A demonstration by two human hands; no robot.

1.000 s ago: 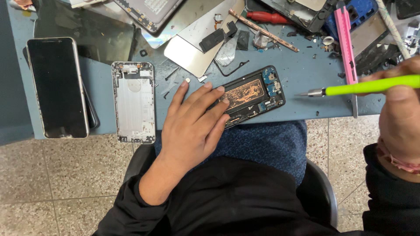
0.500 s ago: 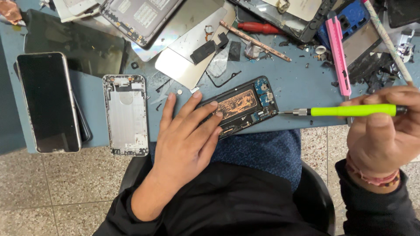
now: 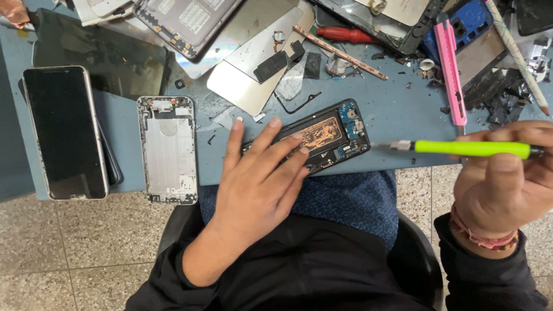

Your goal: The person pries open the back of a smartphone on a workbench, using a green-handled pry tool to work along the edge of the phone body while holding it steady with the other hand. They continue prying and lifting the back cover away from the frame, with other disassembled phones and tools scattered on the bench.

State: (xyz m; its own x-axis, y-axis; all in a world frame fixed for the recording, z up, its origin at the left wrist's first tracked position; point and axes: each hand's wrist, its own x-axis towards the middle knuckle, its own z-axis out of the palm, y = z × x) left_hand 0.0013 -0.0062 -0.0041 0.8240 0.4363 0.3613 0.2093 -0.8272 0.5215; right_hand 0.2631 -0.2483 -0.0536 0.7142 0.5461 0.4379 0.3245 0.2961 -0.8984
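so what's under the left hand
The left hand lies flat on an opened phone at the table edge. Its right end shows copper foil and a blue board; the left part is covered by the fingers.

A blue bench (image 3: 397, 109) is carrying a spread of repair clutter. Taking the silver phone back shell (image 3: 168, 150) as the landmark: a dark-screened phone (image 3: 64, 131) is lying just to its left, upright and parallel to it. A dark glass panel (image 3: 98, 62) is resting above and to the left of it. A shiny metal plate (image 3: 247, 80) is sitting up and to its right, with a small black part (image 3: 271, 66) lying on top. Farther right of the shell, a red-handled tool (image 3: 345, 34) and a thin copper rod (image 3: 343, 53) are lying near the bench's far side. A pink utility knife (image 3: 450, 72) is lying well to its right, pointing away from the bench's near edge.
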